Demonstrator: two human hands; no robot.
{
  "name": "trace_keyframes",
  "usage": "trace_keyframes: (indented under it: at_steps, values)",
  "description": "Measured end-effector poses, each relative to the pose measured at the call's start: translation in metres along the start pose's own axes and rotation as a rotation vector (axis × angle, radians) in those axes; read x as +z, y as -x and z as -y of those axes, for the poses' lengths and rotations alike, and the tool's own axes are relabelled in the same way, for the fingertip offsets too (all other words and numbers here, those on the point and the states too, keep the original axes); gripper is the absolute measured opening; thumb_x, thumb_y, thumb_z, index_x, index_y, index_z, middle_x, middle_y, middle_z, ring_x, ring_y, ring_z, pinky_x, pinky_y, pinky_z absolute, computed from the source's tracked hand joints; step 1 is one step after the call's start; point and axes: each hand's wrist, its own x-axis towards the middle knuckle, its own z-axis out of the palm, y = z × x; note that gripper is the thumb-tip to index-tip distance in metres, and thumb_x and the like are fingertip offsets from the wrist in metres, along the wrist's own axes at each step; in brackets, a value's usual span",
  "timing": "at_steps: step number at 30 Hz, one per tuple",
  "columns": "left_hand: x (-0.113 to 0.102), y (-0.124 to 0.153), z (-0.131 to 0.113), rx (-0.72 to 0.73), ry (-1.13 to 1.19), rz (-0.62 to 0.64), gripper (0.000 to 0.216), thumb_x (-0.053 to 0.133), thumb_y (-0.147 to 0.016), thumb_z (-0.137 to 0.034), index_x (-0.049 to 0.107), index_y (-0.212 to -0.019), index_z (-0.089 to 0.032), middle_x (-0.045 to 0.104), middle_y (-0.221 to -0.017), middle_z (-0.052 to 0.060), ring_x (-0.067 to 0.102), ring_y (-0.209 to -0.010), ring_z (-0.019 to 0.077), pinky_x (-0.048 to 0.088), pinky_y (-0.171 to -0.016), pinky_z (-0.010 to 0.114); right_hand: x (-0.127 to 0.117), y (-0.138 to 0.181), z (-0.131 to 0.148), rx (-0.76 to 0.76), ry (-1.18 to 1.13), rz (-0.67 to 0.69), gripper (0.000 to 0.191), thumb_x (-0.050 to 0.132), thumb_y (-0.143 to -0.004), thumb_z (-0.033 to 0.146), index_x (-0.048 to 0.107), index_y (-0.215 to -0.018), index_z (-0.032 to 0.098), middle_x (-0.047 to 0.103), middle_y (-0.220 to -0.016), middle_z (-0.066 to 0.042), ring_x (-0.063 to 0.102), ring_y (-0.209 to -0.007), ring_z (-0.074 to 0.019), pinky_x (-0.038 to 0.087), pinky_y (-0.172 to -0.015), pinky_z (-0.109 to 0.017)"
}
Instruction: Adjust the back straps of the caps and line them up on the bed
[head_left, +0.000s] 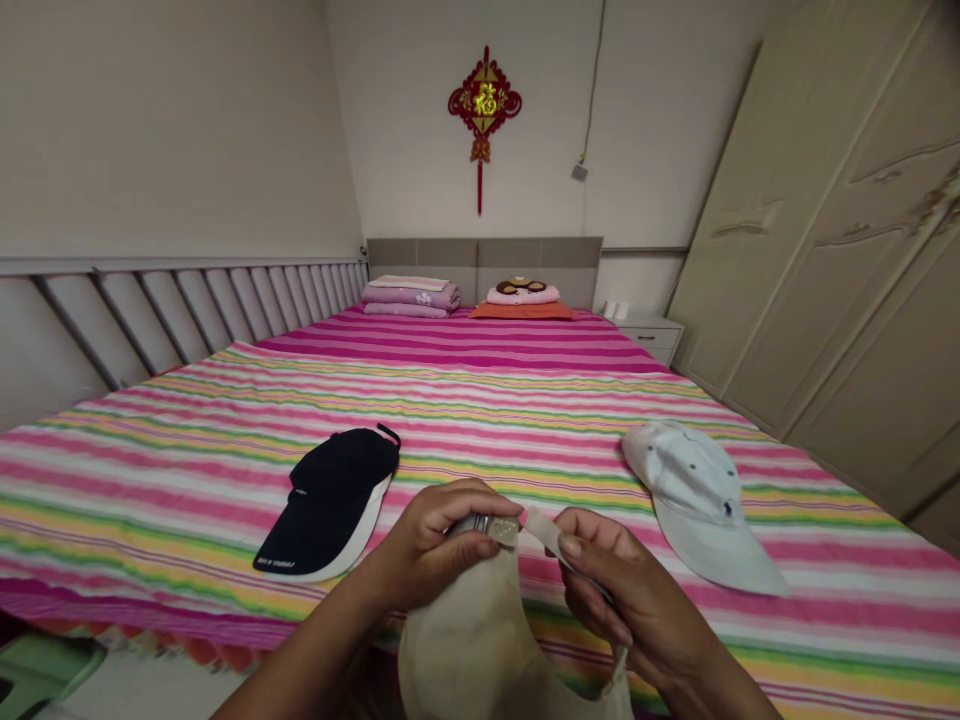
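Note:
Both hands hold a beige cap low in the middle of the head view, over the near edge of the bed. My left hand is closed, pinching the metal buckle at the cap's back. My right hand is closed on the cap's beige strap, thumb on top. A dark navy cap with a white-edged brim lies on the bed to the left. A pale blue-white cap lies on the bed to the right.
The bed has a striped pink, green and yellow sheet. Folded bedding and a pillow lie by the headboard. A wardrobe runs along the right. A nightstand stands at the back right. A red ornament hangs on the wall.

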Motion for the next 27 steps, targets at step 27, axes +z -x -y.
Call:
trace_keyframes:
  at_steps: [27]
  values:
    - [0.011,0.007,0.008,-0.304,0.404,-0.153,0.033,0.074,-0.057,-0.037,0.068,-0.081,-0.017,0.067,-0.076,0.006,0.059,-0.08,0.0197,0.043,-0.073,0.029,0.004,0.001,0.006,0.108,0.14,0.098,0.028,0.06,-0.073,0.039,0.05,-0.063,0.015,0.045,-0.033,0.009,0.024,-0.024,-0.0003,0.012,-0.027,-0.014]
